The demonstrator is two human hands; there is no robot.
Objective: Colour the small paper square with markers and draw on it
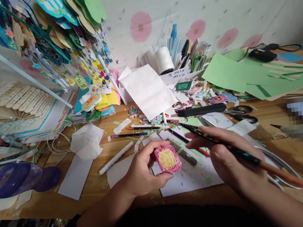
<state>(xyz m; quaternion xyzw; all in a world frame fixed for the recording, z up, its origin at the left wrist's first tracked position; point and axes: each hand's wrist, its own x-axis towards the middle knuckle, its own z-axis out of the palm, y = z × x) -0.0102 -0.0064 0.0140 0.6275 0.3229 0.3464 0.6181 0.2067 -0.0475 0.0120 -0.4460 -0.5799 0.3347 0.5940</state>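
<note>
Between the thumb and fingers of my left hand point(144, 169) is a small rounded-square piece point(168, 159), pink at the border and yellow in the middle. What it is made of I cannot tell. My right hand point(231, 159) grips a dark marker pen point(221, 141) with coloured specks and an orange-brown tail end. Its tip points up and to the left, apart from the piece. Beneath both hands lies a white sheet of paper point(188, 186) with green scraps on it.
Pens point(132, 134), paper scraps and scissors point(241, 113) litter the wooden desk. A purple cup-like object point(24, 179) lies at left. Green card point(235, 73) is at back right, near a thread spool point(164, 60). Paper decorations point(58, 25) hang at upper left.
</note>
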